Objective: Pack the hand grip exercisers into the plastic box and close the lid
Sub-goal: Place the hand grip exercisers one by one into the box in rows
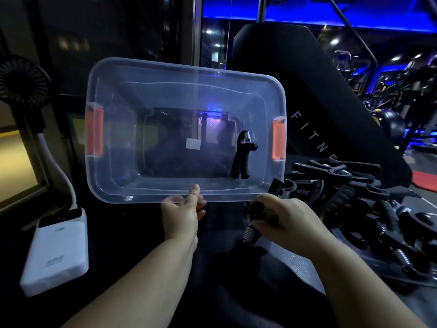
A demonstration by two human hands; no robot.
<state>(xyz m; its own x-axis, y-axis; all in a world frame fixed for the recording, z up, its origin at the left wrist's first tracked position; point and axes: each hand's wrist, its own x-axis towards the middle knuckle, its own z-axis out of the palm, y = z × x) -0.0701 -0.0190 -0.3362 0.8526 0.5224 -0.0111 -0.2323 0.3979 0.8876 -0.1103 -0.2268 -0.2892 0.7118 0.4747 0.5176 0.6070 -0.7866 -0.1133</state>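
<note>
The right hand [283, 221], fingers curled round a black sprung grip exerciser [257, 208], lies five o'clock of the clear plastic box [189, 67], whose near rim the left hand [182, 216] seemingly pinches.

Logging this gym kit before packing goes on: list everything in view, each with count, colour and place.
plastic box: one, clear, centre, tilted with its opening toward the camera
latches: two, orange, on the box's short ends
exerciser in the box: one, black, at its right side
loose exercisers: a pile, count unclear, black, right of the box
held exerciser: one, black with a metal spring
power bank: one, white, lower left
fan: one, black, upper left
padded seat: one, black, behind the box
left grip: holds the box's near rim
right grip: holds the held exerciser
</note>
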